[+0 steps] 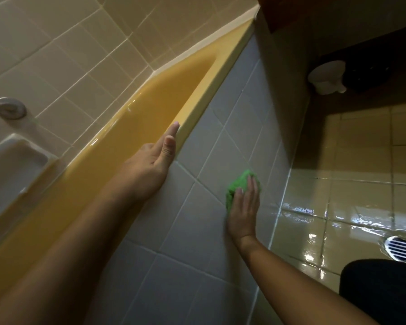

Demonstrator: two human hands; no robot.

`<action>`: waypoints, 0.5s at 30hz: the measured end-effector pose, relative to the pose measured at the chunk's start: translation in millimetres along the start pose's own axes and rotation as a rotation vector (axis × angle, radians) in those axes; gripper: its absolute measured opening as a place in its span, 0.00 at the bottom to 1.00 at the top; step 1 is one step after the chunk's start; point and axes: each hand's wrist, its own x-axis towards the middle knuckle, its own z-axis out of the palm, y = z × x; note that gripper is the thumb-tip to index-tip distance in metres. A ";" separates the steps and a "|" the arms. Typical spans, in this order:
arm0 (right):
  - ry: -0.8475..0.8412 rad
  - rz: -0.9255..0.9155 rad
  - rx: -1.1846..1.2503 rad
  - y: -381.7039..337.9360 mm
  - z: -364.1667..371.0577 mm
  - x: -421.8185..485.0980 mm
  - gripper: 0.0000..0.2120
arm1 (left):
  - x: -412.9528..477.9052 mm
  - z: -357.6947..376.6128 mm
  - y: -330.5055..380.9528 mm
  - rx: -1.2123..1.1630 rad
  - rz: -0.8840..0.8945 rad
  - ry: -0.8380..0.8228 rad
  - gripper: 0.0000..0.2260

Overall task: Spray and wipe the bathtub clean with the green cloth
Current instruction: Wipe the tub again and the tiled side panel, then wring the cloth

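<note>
The yellow bathtub [150, 102] runs from lower left to upper right, with a grey tiled outer side panel [220, 137] below its rim. My left hand [150, 165] rests flat on the tub's rim with straight fingers. My right hand [244, 207] presses the crumpled green cloth [238, 184] flat against the tiled side panel, fingers straight over it. No spray bottle is in view.
A built-in soap dish [17, 160] and a metal grab-bar mount [10, 109] sit on the tiled wall at left. The wet, shiny floor tiles [338, 207] hold a round drain grate [403, 249]. A dark cabinet [338, 31] hangs at upper right. My dark-clothed knee [380, 289] is lower right.
</note>
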 end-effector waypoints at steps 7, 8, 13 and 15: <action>-0.069 0.601 -0.015 83.9 -19.6 -14.5 0.26 | 0.5 0.3 -2.3 0.011 0.011 0.028 0.39; -0.065 0.672 -0.029 93.8 -21.3 -18.4 0.26 | 0.7 0.6 -3.1 0.009 0.014 0.031 0.38; -0.030 0.855 0.026 105.1 -21.8 -27.0 0.32 | 0.8 1.1 -1.7 0.022 0.015 0.031 0.35; 0.010 0.810 0.005 86.0 -19.3 -17.8 0.41 | 2.1 1.1 0.6 0.023 0.018 0.028 0.34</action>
